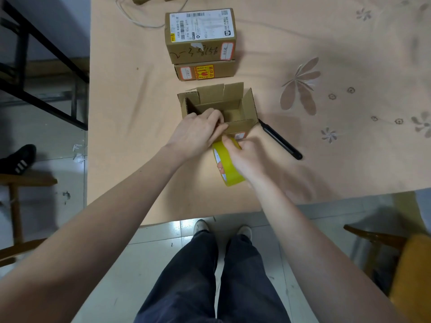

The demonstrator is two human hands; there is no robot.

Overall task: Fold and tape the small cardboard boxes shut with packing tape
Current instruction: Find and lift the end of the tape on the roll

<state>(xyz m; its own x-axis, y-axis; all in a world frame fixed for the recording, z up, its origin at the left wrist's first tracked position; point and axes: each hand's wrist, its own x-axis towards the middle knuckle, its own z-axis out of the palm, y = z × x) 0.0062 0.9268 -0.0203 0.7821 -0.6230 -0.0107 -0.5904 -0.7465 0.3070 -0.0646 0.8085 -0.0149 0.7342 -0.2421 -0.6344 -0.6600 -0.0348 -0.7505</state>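
A small open cardboard box (235, 106) stands on the table with its flaps up and its inside bare. My left hand (198, 134) curls over the box's near wall and grips its edge. Just in front of the box my right hand (242, 157) holds a yellow roll of packing tape (229, 173), with fingers through its core and the thumb near the box's near side. Two closed boxes are stacked behind: a larger labelled one (200, 34) on a flatter one (205, 72).
A black pen-like tool (279, 139) lies on the peach flowered tablecloth (326, 148) right of the open box. A white cord (140, 22) loops at the back left. The table's near edge runs just behind my feet. Chairs stand at the left and right.
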